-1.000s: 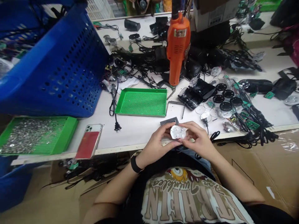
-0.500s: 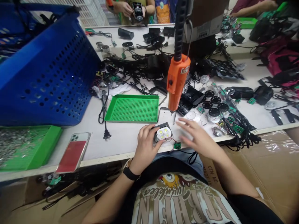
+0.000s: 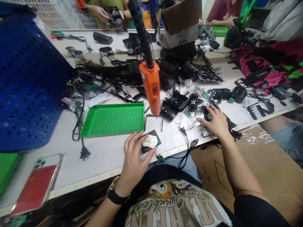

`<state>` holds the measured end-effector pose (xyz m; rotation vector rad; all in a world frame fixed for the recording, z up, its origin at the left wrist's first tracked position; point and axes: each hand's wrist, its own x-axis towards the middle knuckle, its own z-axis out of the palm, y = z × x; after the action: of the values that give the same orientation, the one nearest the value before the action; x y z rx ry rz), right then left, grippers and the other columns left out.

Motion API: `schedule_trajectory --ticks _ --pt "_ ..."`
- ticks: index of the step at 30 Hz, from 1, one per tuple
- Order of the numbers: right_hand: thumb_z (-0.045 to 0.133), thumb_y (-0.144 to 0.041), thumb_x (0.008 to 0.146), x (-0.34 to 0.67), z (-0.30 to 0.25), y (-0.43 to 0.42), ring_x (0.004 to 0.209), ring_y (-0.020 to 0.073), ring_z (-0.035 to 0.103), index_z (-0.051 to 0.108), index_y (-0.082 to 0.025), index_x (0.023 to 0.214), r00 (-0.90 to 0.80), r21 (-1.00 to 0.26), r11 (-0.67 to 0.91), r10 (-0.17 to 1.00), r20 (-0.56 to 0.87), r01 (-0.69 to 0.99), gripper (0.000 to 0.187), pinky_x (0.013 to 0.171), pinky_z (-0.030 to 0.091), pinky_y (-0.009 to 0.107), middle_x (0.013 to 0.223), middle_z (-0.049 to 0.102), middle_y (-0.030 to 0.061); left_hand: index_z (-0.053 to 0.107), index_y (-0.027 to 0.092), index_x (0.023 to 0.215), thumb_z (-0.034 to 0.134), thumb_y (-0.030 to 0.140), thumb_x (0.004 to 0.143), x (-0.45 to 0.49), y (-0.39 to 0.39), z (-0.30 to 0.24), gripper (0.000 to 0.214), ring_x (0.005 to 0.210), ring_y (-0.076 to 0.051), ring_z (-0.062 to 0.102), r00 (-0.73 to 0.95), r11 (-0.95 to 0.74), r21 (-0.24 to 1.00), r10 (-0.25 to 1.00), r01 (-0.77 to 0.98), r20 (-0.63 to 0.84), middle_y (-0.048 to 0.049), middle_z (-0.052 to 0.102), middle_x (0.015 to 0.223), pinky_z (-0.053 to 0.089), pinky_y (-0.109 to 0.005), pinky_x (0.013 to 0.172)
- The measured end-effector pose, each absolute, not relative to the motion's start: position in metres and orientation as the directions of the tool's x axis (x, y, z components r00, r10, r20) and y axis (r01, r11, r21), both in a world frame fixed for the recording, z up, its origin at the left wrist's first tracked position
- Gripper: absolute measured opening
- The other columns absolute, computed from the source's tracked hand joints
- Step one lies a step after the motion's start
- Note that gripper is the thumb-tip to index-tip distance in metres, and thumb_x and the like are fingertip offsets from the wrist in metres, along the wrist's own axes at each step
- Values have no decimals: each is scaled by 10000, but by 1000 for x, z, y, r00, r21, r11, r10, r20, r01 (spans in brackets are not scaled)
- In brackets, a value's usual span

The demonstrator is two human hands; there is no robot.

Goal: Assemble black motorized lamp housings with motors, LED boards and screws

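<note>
My left hand (image 3: 136, 154) is around a small dark lamp housing (image 3: 157, 135) on the table, thumb and fingers at its edges. In the housing lies a white LED board (image 3: 151, 141) with yellow chips. Thin wires run from it to a green circuit board (image 3: 160, 159) at the table edge. My right hand (image 3: 216, 121) reaches over the black round discs (image 3: 199, 102) and clear lenses (image 3: 191, 120), its fingers apart; whether the fingertips touch a disc I cannot tell. An orange electric screwdriver (image 3: 152, 90) hangs above, point down.
A green perforated tray (image 3: 113, 119) lies left of the housing. A blue basket (image 3: 30, 91) and a phone (image 3: 36, 183) are farther left. A plugged cord (image 3: 187, 138) lies near the front edge. Black housings (image 3: 174, 104) and cables fill the back. Co-workers' hands (image 3: 104, 13) show across the table.
My right hand has moved right, from beside the LED board to the discs and lenses. My left hand stays at the housing. The whole view has shifted, and the screwdriver hangs at another angle.
</note>
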<state>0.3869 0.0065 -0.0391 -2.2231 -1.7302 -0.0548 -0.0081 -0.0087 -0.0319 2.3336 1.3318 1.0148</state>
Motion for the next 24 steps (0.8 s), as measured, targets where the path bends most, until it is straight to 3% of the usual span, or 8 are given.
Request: schedule_trajectory --ticks 8,14,17,20,24 --pt "675 -585 871 417 -31 -4 1330 369 597 676 -175 1345 414 -444 -229 827 380 866 627 1164 444 556 1420 642 191 561 232 1347 710 308 949 -14 -6 -25 432 1389 -364 507 345 -565 516 816 644 464 -142 632 1364 434 -615 1147" --pt "717 -558 829 439 -25 -1 1293 379 622 668 -192 1357 452 -477 -275 837 309 835 644 1134 464 567 1410 648 183 565 249 1333 682 289 966 -11 3 -10 387 1399 -351 501 423 -600 507 798 619 429 -124 636 1353 443 -593 1147" --pt "694 -599 835 450 -28 15 1251 382 642 618 -188 1418 443 -476 -320 880 172 819 717 1077 499 570 1401 660 191 591 247 1294 650 297 986 -1 18 7 318 1410 -343 487 607 -709 455 701 539 374 -121 621 1368 442 -592 1153" --pt "645 -602 871 459 -26 34 1095 338 702 634 -197 1392 421 -482 -338 904 73 809 660 976 557 527 1226 745 153 646 216 1273 627 337 997 23 45 21 302 1427 -374 454 777 -830 340 544 443 316 -147 591 1423 395 -641 1180" --pt "633 -538 900 439 -16 56 1201 385 626 707 -170 1289 364 -389 -266 909 202 882 541 1067 480 586 1289 695 189 704 203 1281 665 300 967 75 90 27 330 1483 -415 395 869 -879 249 456 406 192 -152 538 1535 331 -658 1219"
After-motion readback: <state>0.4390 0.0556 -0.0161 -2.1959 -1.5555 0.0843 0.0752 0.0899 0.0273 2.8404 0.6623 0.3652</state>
